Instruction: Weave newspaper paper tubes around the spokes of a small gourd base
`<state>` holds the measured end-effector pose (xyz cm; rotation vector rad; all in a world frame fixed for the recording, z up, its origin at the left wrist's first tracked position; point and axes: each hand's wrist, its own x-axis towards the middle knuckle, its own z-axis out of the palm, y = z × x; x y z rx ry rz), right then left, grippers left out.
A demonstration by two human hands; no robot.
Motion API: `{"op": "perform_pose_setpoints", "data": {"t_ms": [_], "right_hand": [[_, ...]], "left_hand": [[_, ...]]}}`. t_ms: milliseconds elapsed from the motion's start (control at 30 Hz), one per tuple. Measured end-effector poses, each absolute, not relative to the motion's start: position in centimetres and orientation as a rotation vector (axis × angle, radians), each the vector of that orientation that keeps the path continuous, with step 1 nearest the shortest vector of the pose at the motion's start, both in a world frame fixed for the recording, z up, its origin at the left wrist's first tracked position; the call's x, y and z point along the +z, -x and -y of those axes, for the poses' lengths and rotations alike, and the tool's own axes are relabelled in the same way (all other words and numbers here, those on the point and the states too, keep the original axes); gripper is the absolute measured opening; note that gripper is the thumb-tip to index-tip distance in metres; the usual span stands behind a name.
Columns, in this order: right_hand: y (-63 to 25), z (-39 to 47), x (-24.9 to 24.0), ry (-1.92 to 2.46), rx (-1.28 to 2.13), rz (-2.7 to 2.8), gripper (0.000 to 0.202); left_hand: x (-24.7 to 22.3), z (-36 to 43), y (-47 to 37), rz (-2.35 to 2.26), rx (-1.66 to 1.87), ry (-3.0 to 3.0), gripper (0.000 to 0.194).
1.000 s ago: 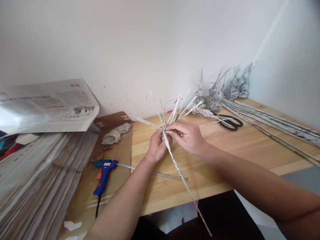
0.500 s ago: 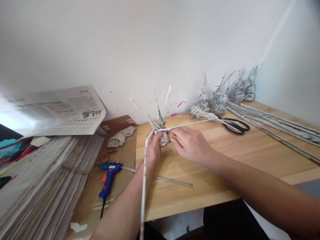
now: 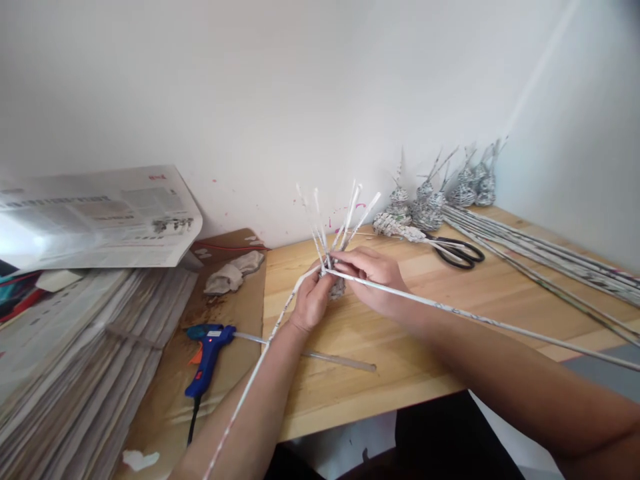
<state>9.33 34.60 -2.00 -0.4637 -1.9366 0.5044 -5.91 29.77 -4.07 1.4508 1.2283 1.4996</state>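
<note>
Between my two hands is a small woven newspaper piece, mostly covered by fingers, with several paper spokes standing up and fanning out. My left hand is closed round its left side, thumb on the front. Fingers of my right hand are bent against the piece's upper right side. One long rolled paper strand runs from the weave to the right, passing over my right forearm. A second strand hangs down to the lower left across my left forearm.
Black-handled scissors and a bundle of paper sticks lie right. Woven newspaper pieces stand by the wall. A blue glue gun, a crumpled cloth and stacked newspapers are left.
The piece has turned in my hands, so its spokes fan differently. The right-hand strand has swung from pointing back right to lying across my right forearm. My view has shifted slightly.
</note>
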Motion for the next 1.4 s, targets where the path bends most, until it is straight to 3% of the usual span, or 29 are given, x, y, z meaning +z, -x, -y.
{"op": "perform_pose_setpoints", "data": {"t_ms": [300, 500, 833, 1033, 1133, 1300, 1400], "right_hand": [[-9.1, -34.9, -1.8, 0.653, 0.724, 1.891, 0.013], [-8.9, -34.5, -2.0, 0.59, 0.952, 1.798, 0.016], [-9.2, -34.5, -1.8, 0.332, 0.698, 1.907, 0.004], [-9.2, -34.1, -1.5, 0.221, 0.503, 1.965, 0.017], [-9.1, -33.9, -1.5, 0.27, 0.513, 1.924, 0.005], [-9.0, -33.5, -1.3, 0.506, 0.581, 1.845, 0.022], [-9.0, -33.3, -1.2, 0.426, 0.575, 1.882, 0.021]], "left_hand": [[-3.7, -29.5, 5.5, -1.252, 1.409, -1.754, 0.024], [-3.8, -29.3, 5.6, -1.297, 1.444, -1.583, 0.027], [-3.8, -29.9, 5.8, -1.141, 1.587, -1.295, 0.016], [-4.0, -30.0, 6.1, -1.179, 1.55, -1.361, 0.02], [-4.2, -30.0, 5.9, -1.191, 1.546, -1.416, 0.023], [-3.9, -29.8, 5.5, -1.209, 1.523, -1.435, 0.022], [-3.5, -29.6, 5.3, -1.247, 1.553, -1.418, 0.022]]}}
